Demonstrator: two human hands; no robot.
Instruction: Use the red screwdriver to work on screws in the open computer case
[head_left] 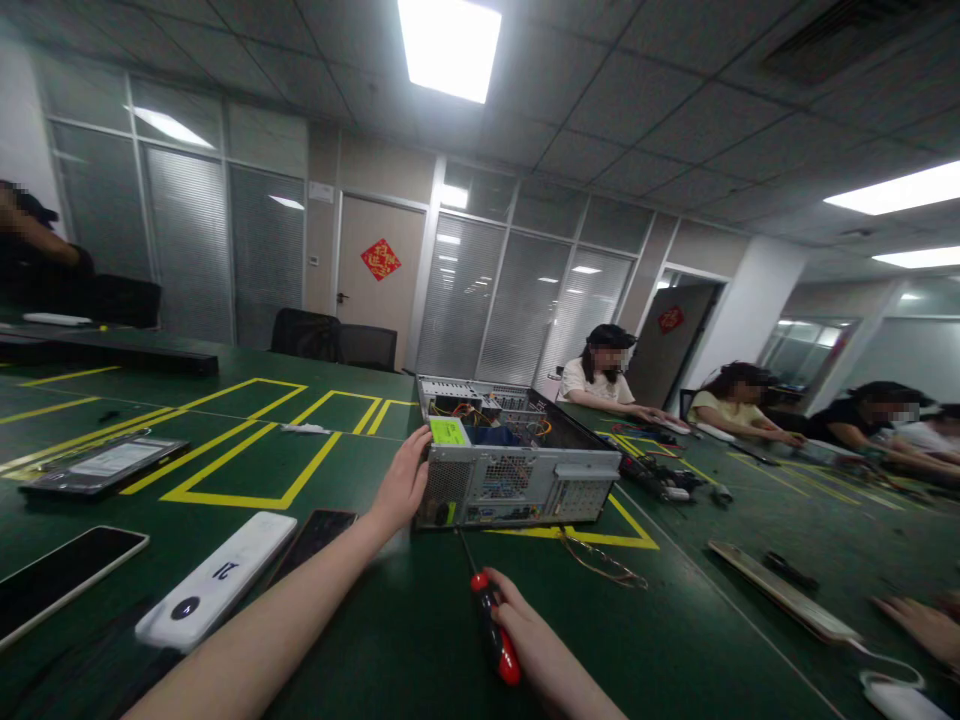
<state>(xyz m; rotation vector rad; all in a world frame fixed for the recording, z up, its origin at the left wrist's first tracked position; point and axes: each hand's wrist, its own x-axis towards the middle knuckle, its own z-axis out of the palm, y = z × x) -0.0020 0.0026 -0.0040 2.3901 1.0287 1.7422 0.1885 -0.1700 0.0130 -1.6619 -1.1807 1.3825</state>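
The uncovered computer case (517,485) stood on the bench (412,625) just ahead of the right grip (517,620), which was wrapped round a red-and-black screwdriver (489,625). The left grip (405,480), unclenched, lay against its left side; left of that grip were a white device (225,575) and, farther out, a hard drive (112,462).

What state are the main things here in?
Silver metal computer case: open-topped, wiring exposed
Red-and-black-handled screwdriver: gripped in the right hand
Left hand: touching the case's corner
Black-screened, pale-edged phone: flat, screen dark
Pale beige door: shut
Rectangular white ceiling light: lit
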